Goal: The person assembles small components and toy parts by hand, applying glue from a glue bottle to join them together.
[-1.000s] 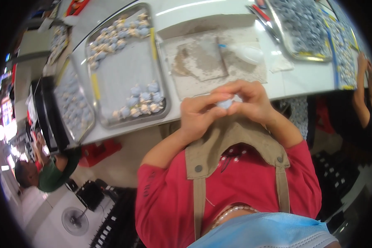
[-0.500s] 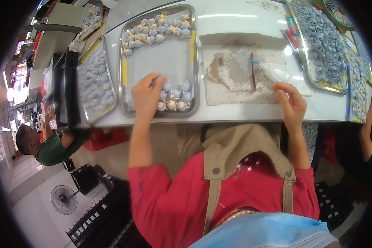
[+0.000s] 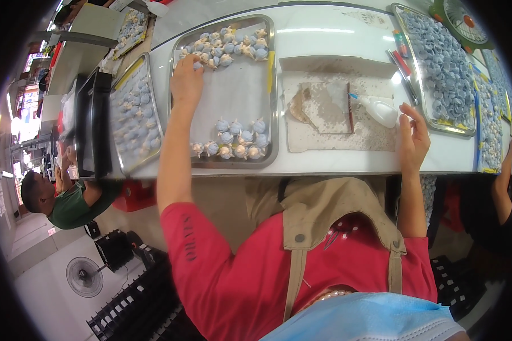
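My left grip point(image 3: 186, 84) meets a blue ball-shaped figurine point(image 3: 197, 66) at its fingertips, metal tray point(image 3: 276, 122) beneath; whether pinched, I cannot tell. A white squeeze bottle point(image 3: 383, 113) lies just beside my parted right grip point(image 3: 413, 136).

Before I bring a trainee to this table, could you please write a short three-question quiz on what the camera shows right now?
1. Which hand is at the rectangular shiny metal tray with small round blue-and-cream pieces grouped at its far and near ends?

2. True or false: the white plastic bottle with a blue tip is nearer the right hand than the other hand.

3. The shiny metal tray beyond the right hand, toward the right, is filled with: a) red beads; b) blue curled pieces; c) green leaves.

Key: 1. The left hand. 2. True. 3. b.
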Tool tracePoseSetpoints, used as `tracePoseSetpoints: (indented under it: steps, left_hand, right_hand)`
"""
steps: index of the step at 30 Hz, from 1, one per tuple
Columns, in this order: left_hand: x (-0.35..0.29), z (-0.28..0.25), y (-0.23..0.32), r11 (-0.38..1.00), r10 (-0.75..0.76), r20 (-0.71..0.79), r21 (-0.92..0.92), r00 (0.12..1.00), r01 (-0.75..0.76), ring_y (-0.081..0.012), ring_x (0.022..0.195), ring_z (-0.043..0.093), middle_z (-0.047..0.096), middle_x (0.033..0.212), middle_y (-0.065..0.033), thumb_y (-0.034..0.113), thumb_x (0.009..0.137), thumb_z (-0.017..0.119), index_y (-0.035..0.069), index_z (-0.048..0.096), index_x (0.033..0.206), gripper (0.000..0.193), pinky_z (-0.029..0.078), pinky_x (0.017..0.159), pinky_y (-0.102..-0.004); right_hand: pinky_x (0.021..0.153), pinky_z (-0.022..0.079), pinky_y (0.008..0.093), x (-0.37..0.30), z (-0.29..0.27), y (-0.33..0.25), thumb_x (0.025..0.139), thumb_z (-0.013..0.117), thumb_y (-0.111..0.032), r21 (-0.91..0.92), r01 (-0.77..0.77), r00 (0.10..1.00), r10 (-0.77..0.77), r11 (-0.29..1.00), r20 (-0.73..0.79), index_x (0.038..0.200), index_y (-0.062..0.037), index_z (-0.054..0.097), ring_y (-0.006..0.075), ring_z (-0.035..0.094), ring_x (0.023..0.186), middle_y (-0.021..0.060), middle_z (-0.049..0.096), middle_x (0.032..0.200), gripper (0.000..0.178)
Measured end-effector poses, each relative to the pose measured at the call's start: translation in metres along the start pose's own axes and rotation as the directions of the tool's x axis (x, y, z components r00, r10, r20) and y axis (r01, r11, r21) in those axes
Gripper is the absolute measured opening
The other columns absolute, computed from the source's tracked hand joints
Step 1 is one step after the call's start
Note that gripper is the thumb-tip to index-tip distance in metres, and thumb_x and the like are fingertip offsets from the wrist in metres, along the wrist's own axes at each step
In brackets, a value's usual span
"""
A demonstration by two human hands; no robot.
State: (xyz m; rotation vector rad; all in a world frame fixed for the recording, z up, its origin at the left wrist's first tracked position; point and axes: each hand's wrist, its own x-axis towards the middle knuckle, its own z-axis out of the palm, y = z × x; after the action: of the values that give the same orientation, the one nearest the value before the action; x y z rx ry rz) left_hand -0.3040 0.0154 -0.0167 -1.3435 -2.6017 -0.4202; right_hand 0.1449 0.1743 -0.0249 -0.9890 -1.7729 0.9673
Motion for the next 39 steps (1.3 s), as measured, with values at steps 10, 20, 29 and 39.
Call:
tracePoseSetpoints:
  steps: [10,20,29,39]
  left_hand:
    - [-0.090,-0.037,0.131,-0.305,0.005,0.482,-0.834,0.876,0.460,-0.0135,0.084,0.057,0.056,0.110,-0.0095,0.000,0.084,0.056,0.003,0.046,0.126,0.043,0.047,0.071,-0.0212]
    - [-0.159,-0.024,0.231,-0.530,0.356,0.677,-0.422,0.645,0.736,-0.0168,0.087,0.058,0.054,0.118,-0.0128,0.003,0.088,0.054,0.005,0.043,0.125,0.039,0.048,0.072,-0.0232]
    - [-0.167,-0.017,0.232,-0.405,0.306,0.609,-0.612,0.732,0.679,-0.0137,0.088,0.059,0.055,0.116,-0.0122,0.003,0.088,0.054,0.004,0.042,0.125,0.039,0.050,0.070,-0.0189]
    - [-0.162,-0.023,0.231,-0.445,0.272,0.696,-0.522,0.665,0.728,-0.0074,0.079,0.054,0.057,0.114,-0.0136,0.006,0.088,0.056,0.004,0.044,0.126,0.040,0.044,0.069,-0.0156]
  right_hand:
    - [0.076,0.042,0.0311,0.006,-0.007,0.014,0.079,0.067,-0.018,-0.276,0.116,0.992,-0.099,0.954,0.076,0.108,-0.0036,0.060,0.0216,0.054,0.082,0.0098,0.061,0.098,0.033]
    - [0.072,0.044,0.0287,-0.006,-0.001,-0.010,0.074,0.071,-0.019,-0.168,-0.032,0.976,0.067,0.985,0.207,0.100,-0.0010,0.058,0.0179,0.055,0.081,0.0089,0.061,0.087,0.034]
    - [0.075,0.040,0.0216,-0.024,-0.018,-0.020,0.086,0.061,-0.013,0.379,-0.344,0.926,0.243,0.859,0.289,0.107,-0.0025,0.049,0.0072,0.049,0.087,0.0012,0.055,0.093,0.027]
    - [0.073,0.038,0.0191,-0.025,-0.015,-0.026,0.087,0.061,-0.017,0.454,-0.408,0.907,0.293,0.792,0.303,0.106,-0.0047,0.050,0.0049,0.048,0.085,-0.0007,0.055,0.092,0.025]
